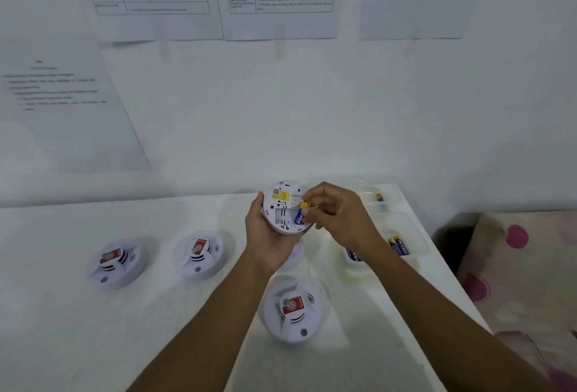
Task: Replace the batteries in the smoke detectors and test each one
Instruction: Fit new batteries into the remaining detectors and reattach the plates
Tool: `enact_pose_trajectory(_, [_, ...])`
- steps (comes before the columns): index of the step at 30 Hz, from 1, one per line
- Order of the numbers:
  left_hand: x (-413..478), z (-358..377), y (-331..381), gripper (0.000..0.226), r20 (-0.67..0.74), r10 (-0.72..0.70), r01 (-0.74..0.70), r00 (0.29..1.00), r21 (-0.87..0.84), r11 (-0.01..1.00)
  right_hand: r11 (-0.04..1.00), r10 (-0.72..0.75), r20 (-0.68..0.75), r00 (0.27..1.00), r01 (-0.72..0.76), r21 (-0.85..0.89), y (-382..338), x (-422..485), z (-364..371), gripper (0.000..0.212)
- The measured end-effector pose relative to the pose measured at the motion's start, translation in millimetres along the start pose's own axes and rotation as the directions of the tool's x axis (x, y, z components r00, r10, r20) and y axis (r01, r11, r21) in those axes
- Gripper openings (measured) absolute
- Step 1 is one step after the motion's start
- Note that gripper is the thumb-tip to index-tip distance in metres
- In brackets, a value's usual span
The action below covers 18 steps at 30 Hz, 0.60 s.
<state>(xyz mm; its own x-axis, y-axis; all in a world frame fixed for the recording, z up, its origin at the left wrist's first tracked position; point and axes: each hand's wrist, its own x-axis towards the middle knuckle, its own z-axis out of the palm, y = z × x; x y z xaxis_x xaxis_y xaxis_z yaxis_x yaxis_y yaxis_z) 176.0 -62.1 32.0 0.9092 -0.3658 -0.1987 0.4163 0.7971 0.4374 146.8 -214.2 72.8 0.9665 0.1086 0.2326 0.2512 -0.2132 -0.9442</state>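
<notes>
Above the white table [62, 329], a smoke detector [282, 204] is held back-side up in the left hand [265, 241], whose fingers and thumb are curled round its rim. A blue battery [300, 215] is pinched at its gold end between the thumb and fingertips of the right hand [340, 220], with its lower end set at the open compartment; whether it is seated cannot be told. The detector is judged to be a light, stiff plastic shell, smooth enough to slip, so it is best gripped across the rim. The battery is judged small, hard and slick, and best taken by its ends. Three more detectors [292, 310] are laid face up on the table, and spare batteries [399, 246] are seen in clear tubs [418, 235] at the right.
</notes>
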Motion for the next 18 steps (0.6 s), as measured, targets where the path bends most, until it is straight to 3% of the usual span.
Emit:
enact_pose_trajectory(5, [-13,2,3,0.056,-0.040,0.022,-0.023,0.999,-0.018,1.000,0.999,-0.041,-0.199,0.979,0.042,0.002,8,-13,18,0.010])
enact_pose_trajectory(12, [-20,1,4,0.056,-0.141,0.102,-0.091,0.985,0.077,0.993,0.929,-0.227,-0.403,0.887,0.073,-0.363,24,-27,54,0.009])
enact_pose_trajectory(15, [-21,-2,6,0.057,-0.161,0.124,-0.106,0.979,0.116,0.988,0.864,-0.274,-0.394,0.877,0.046,-0.501,26,-30,63,0.012])
enact_pose_trajectory(18, [-22,1,10,0.057,-0.147,0.125,-0.105,0.981,0.137,0.985,0.728,-0.422,-0.273,0.865,0.143,-0.671,26,-33,65,0.021])
